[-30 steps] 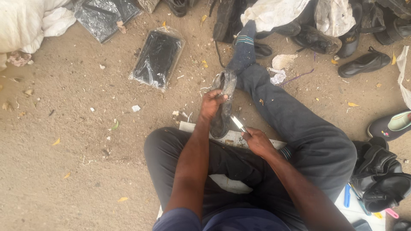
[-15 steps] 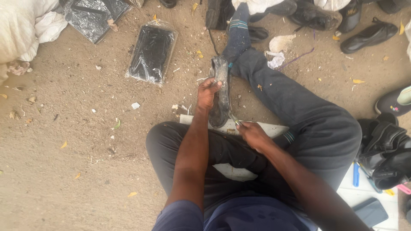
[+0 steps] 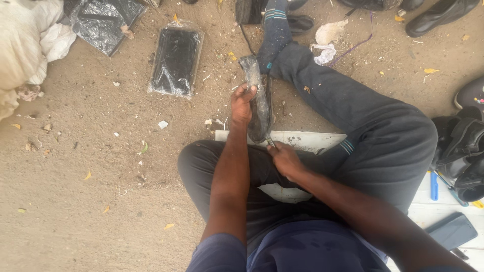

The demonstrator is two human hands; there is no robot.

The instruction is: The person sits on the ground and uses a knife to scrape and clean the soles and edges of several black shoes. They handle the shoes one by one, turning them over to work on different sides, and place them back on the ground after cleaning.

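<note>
both hands are out in front of the person, who sits on a white board [image 3: 307,138] on the sandy ground [image 3: 91,191]. left hand [image 3: 243,103] reaches forward with a straight arm and its fingers are curled tight around the top half of a dark shoe [image 3: 258,98]. the shoe stands on end, a bit tilted, just beside the stretched-out leg in dark trousers [image 3: 353,116]. right hand [image 3: 285,158] is lower, close to the knee, with the arm bent. its fingers pinch a small thin tool [image 3: 270,142] that touches the bottom end of the shoe. i cannot tell what kind of tool it is.

a clear plastic bag [image 3: 175,61] lies flat on the ground, well apart from the hands, with something flat and black inside. another shiny bag [image 3: 103,22] with dark stuff in it lies near the top left. more black shoes [image 3: 461,151] sit in a pile on the right side.
</note>
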